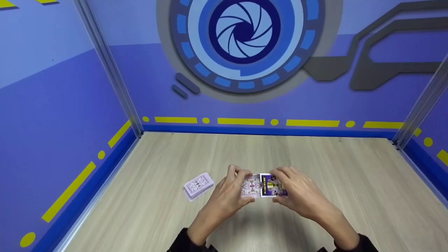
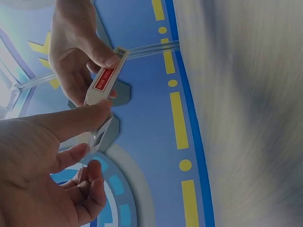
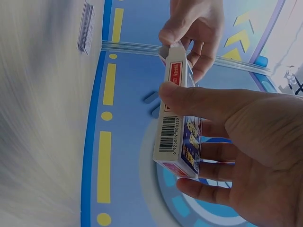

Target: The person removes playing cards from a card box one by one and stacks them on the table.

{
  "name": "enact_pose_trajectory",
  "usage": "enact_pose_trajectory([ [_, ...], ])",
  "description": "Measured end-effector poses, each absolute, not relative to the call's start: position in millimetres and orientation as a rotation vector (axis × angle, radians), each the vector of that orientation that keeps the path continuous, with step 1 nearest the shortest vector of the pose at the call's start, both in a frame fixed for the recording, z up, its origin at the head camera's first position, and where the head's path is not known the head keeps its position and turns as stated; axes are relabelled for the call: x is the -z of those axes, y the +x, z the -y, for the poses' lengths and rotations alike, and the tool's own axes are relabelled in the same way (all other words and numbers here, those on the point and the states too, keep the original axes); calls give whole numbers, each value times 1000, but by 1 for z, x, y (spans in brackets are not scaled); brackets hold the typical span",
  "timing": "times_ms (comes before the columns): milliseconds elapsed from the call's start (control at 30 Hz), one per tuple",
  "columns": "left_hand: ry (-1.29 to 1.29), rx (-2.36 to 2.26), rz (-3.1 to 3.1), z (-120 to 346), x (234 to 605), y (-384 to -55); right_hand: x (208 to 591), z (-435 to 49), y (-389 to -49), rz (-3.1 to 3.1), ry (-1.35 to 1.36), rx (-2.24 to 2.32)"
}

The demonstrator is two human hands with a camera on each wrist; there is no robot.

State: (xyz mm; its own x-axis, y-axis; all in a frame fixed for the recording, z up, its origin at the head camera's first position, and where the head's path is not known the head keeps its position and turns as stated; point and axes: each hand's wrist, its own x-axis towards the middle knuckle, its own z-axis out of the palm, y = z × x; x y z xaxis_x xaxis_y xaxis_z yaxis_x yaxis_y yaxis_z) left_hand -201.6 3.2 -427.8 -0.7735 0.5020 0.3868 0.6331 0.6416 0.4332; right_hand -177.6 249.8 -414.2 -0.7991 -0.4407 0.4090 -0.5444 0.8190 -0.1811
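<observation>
My right hand (image 1: 302,190) grips a playing card box (image 1: 271,184), thumb on its near narrow side and fingers on the far side. The box has a dark purple printed face, and a barcode and red label show on its narrow side (image 3: 167,135) in the right wrist view. To its left, my left hand (image 1: 227,190) pinches playing cards (image 1: 251,185) with pink and white patterned backs. These cards meet the box's left end; how far they sit inside is hidden. Both hands hold box and cards above the table.
A loose stack of playing cards (image 1: 198,185) lies face down on the wooden table (image 1: 157,164), left of my left hand. Blue printed walls (image 1: 245,108) stand at the back and both sides, joined by metal corner posts (image 1: 112,70).
</observation>
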Motion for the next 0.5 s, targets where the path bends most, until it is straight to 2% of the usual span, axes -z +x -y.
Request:
enact_pose_trajectory([
  [300,-920,637,2585,7,423,-205,411,-254,-179,2688,686,-397],
  [500,-824,679,2600,24,413,-212,407,-265,-182,2673,618,-417],
])
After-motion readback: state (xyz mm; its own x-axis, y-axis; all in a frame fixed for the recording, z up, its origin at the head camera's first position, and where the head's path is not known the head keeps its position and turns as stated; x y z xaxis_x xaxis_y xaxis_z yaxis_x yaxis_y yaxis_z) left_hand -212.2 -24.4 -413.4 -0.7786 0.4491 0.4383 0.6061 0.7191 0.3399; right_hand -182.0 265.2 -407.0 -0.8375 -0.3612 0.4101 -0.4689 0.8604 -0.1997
